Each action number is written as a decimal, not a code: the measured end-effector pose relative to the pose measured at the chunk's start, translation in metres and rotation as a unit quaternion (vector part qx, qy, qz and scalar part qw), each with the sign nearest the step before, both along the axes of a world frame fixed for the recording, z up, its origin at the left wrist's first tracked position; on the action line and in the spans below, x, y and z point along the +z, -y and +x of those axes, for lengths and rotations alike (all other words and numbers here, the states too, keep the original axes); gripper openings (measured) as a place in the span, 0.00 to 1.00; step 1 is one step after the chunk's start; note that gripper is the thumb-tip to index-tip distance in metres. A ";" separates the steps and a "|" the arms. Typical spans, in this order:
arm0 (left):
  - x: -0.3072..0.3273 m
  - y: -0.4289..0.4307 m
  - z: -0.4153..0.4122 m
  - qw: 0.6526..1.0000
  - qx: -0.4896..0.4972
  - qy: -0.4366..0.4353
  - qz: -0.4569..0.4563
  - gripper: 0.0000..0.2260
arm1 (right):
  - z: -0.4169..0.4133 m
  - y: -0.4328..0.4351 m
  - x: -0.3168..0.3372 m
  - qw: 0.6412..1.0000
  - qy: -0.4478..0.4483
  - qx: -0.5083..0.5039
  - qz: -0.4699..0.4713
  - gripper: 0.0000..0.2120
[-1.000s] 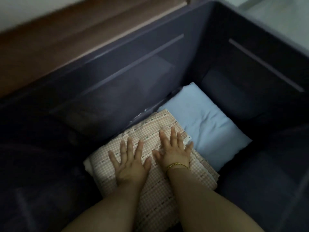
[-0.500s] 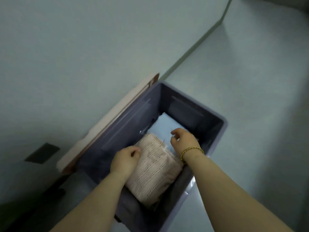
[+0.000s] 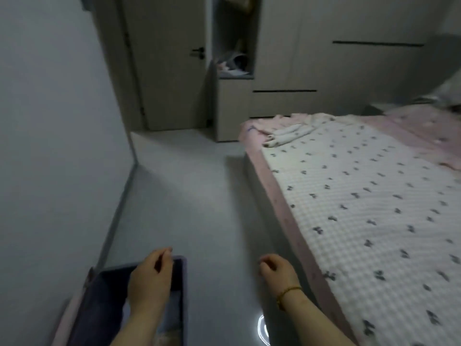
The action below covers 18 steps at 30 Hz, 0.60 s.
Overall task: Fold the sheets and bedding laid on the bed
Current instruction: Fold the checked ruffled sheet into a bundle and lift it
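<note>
A white quilted cover with small dark prints [image 3: 369, 211] lies spread flat on the bed, over a pink sheet [image 3: 274, 193] that shows along the near edge. A crumpled cream cloth [image 3: 289, 133] sits at the bed's far corner. My left hand [image 3: 152, 278] hovers above the dark storage bin [image 3: 183, 295] at the lower left, fingers loosely curled, holding nothing. My right hand [image 3: 280, 272], with a bracelet on the wrist, hangs over the floor between bin and bed, also loosely curled and empty. Folded cloth shows faintly inside the bin.
Grey floor [image 3: 189, 196] runs between the left wall and the bed. A closed door [image 3: 169, 61] and pale cabinets [image 3: 311, 58] with an open niche of clutter stand at the back. A bright ring of light [image 3: 262, 330] reflects on the floor near my right arm.
My hands left the folded checked cloth in the bin and lifted out. The view rose from the bin to the room and the bed.
</note>
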<state>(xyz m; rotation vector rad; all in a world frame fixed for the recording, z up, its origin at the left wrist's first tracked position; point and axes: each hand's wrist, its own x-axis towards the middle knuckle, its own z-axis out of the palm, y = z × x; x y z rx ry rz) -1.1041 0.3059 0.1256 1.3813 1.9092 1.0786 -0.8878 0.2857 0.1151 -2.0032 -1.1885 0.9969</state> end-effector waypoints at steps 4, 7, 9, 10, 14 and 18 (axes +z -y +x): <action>0.014 0.023 0.112 0.984 -0.173 0.015 -0.024 0.11 | 0.107 0.106 0.012 0.984 -0.017 -0.177 -0.004 0.15; 0.015 0.043 0.168 0.968 -0.249 0.005 -0.029 0.10 | 0.158 0.156 0.018 0.967 -0.018 -0.254 0.011 0.13; 0.017 0.066 0.212 0.955 -0.294 -0.005 -0.025 0.10 | 0.193 0.194 0.020 0.952 -0.016 -0.305 0.025 0.09; 0.016 0.077 0.236 0.946 -0.322 -0.017 -0.023 0.10 | 0.210 0.215 0.022 0.944 -0.019 -0.329 0.031 0.08; 0.017 0.136 0.338 0.915 -0.399 -0.038 -0.042 0.10 | 0.281 0.306 0.013 0.913 -0.032 -0.406 0.032 0.12; 0.012 0.207 0.433 0.879 -0.466 -0.092 -0.042 0.12 | 0.355 0.396 0.001 0.888 -0.023 -0.460 0.023 0.18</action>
